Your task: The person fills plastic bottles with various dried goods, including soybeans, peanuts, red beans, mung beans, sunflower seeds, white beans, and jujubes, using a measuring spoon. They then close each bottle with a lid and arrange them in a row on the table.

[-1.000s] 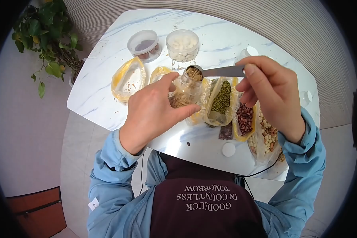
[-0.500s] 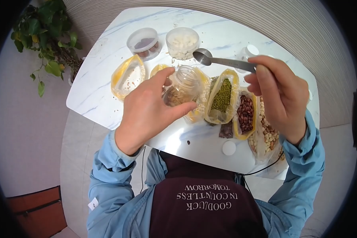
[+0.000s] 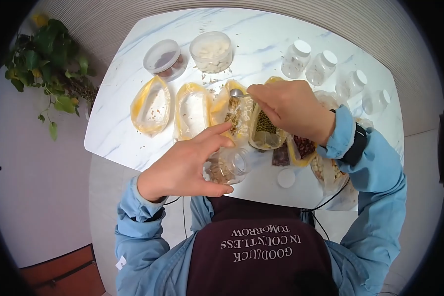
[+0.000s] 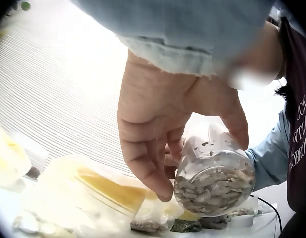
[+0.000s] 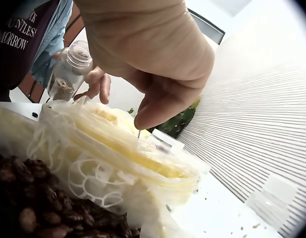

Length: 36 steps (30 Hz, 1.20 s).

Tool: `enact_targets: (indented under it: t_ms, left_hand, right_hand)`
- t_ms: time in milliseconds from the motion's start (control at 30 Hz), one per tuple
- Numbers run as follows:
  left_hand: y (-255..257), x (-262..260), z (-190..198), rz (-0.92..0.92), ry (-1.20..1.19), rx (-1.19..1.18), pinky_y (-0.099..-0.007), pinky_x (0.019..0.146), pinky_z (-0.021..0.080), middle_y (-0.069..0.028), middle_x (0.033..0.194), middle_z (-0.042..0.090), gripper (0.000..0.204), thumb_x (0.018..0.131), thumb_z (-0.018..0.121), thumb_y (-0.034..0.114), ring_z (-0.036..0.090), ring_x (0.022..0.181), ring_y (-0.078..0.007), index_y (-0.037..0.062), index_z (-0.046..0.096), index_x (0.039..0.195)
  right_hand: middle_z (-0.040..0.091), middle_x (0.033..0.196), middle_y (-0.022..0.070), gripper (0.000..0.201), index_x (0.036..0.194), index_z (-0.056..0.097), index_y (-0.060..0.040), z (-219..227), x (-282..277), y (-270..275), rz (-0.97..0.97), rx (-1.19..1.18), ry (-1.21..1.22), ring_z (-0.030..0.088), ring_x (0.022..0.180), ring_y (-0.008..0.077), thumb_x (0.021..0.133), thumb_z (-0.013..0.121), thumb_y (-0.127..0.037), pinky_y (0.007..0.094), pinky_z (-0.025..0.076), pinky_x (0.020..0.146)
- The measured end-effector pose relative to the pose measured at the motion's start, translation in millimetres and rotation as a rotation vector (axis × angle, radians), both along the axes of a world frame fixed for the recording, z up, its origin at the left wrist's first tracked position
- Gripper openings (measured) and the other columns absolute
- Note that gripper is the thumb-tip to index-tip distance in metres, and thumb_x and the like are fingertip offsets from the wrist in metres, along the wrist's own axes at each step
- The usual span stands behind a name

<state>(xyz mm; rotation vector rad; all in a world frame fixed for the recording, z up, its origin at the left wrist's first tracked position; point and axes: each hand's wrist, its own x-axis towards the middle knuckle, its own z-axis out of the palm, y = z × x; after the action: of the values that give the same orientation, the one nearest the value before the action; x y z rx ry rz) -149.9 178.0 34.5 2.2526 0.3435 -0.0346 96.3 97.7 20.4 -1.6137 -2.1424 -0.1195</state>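
Observation:
My left hand [image 3: 182, 165] grips a clear open-mouthed jar [image 3: 239, 162] near the table's front edge, thumb and fingers on either side of it. Pale brown elongated seeds [image 4: 215, 186] lie inside the jar, which leans in the left wrist view. My right hand [image 3: 296, 108] pinches the handle of a metal measuring spoon [image 3: 237, 92]. The spoon's bowl is over the far end of an open yellow-and-clear bag [image 3: 219, 111] that holds similar seeds. Most of the handle is hidden under the right hand. In the right wrist view, the fingertips are close above the bag's edge.
Two bags [image 3: 191, 108] with little in them stand left. To the right are bags of green beans [image 3: 265, 123], dark red beans [image 3: 303, 146] and mixed pale nuts [image 3: 325, 170]. Round tubs [image 3: 211, 52] and several white-capped jars [image 3: 297, 59] stand behind. A white lid [image 3: 286, 178] lies in front.
My right hand has swung left with the spoon, from above the jar to the seed bag. My left hand has drawn the jar closer to my body. The spoon's seeds went into the jar.

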Motion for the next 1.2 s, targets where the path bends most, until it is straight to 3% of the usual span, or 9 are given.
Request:
enact_targets:
  t_ms: [133,233,333,500,700,800,1000,1100,1200]
  left_hand:
    - [-2,7,-3,-0.047,0.036,0.034,-0.0383,0.082,0.049,-0.0244,0.142,0.036,0.067,0.065,0.078,0.036,0.060,0.098,-0.0400,0.0052,0.050,0.118]
    - [-6,9,-12,-0.023,0.021,0.069,-0.0366,0.090,0.046,-0.0224,0.139,0.041,0.066,0.061,0.083,0.029,0.053,0.114,-0.0367,0.0089,0.052,0.116]
    - [-8,10,-14,-0.025,-0.057,0.102,-0.0394,0.086,0.048,-0.0273,0.137,0.039,0.067,0.065,0.078,0.034,0.056,0.106,-0.0427,0.0067,0.050,0.119]
    - [-12,7,-15,-0.044,-0.052,0.106,-0.0403,0.091,0.046,-0.0270,0.135,0.041,0.067,0.064,0.079,0.031,0.051,0.114,-0.0428,0.0062,0.049,0.119]
    - [-15,4,-23,-0.044,-0.064,0.106,-0.0397,0.094,0.044,-0.0231,0.139,0.038,0.066,0.061,0.084,0.028,0.049,0.119,-0.0387,0.0091,0.052,0.116]
    - [-18,3,-24,-0.020,-0.084,0.141,-0.0404,0.095,0.044,-0.0233,0.140,0.036,0.065,0.060,0.084,0.027,0.050,0.118,-0.0396,0.0086,0.053,0.115]
    - [-22,1,-28,-0.035,-0.113,0.176,-0.0416,0.098,0.042,-0.0234,0.141,0.036,0.064,0.060,0.084,0.028,0.046,0.122,-0.0410,0.0083,0.054,0.114]
    - [-22,0,-28,-0.055,-0.105,0.190,-0.0416,0.099,0.041,-0.0235,0.140,0.036,0.063,0.060,0.084,0.028,0.044,0.124,-0.0406,0.0084,0.055,0.113]
    - [-23,-1,-28,-0.057,-0.106,0.201,-0.0418,0.100,0.041,-0.0242,0.140,0.036,0.063,0.061,0.084,0.028,0.043,0.124,-0.0414,0.0082,0.055,0.113]
  right_hand:
    - [0.059,0.066,0.0081,0.019,0.098,0.062,-0.0077,-2,-4,1,0.023,-0.008,-0.021,0.060,0.061,0.0267,0.079,0.061,-0.008,0.0364,0.046,0.050]
    - [0.058,0.065,0.0070,0.020,0.098,0.061,-0.0068,-4,-4,1,0.036,0.005,-0.045,0.060,0.061,0.0249,0.078,0.062,-0.008,0.0354,0.046,0.050]
    - [0.056,0.063,0.0048,0.024,0.098,0.060,-0.0049,-7,-2,2,0.088,0.097,-0.142,0.058,0.060,0.0222,0.074,0.062,-0.009,0.0338,0.046,0.049]
    - [0.053,0.063,0.0019,0.029,0.097,0.060,-0.0022,-23,-3,5,0.215,0.219,-0.306,0.057,0.059,0.0189,0.070,0.060,-0.010,0.0309,0.045,0.049]
    - [0.053,0.060,0.0023,0.025,0.096,0.060,-0.0046,-18,-5,-1,0.154,0.000,-0.164,0.056,0.057,0.0209,0.072,0.061,-0.008,0.0316,0.044,0.047]
    - [0.058,0.059,0.0085,0.013,0.081,0.056,-0.0042,-3,-10,-4,0.122,0.065,-0.081,0.063,0.059,0.0253,0.072,0.061,-0.011,0.0365,0.048,0.051]
    - [0.060,0.064,0.0069,0.014,0.081,0.055,-0.0050,-7,-6,-2,0.138,0.114,-0.138,0.063,0.060,0.0242,0.070,0.062,-0.011,0.0352,0.049,0.053]
    - [0.055,0.065,0.0022,0.032,0.101,0.062,-0.0056,-16,-3,0,0.174,0.130,-0.179,0.058,0.061,0.0188,0.070,0.062,-0.007,0.0320,0.045,0.049]
    - [0.056,0.069,0.0018,0.036,0.103,0.062,-0.0054,-24,0,0,0.227,0.098,-0.223,0.057,0.062,0.0176,0.067,0.061,-0.008,0.0307,0.046,0.052]
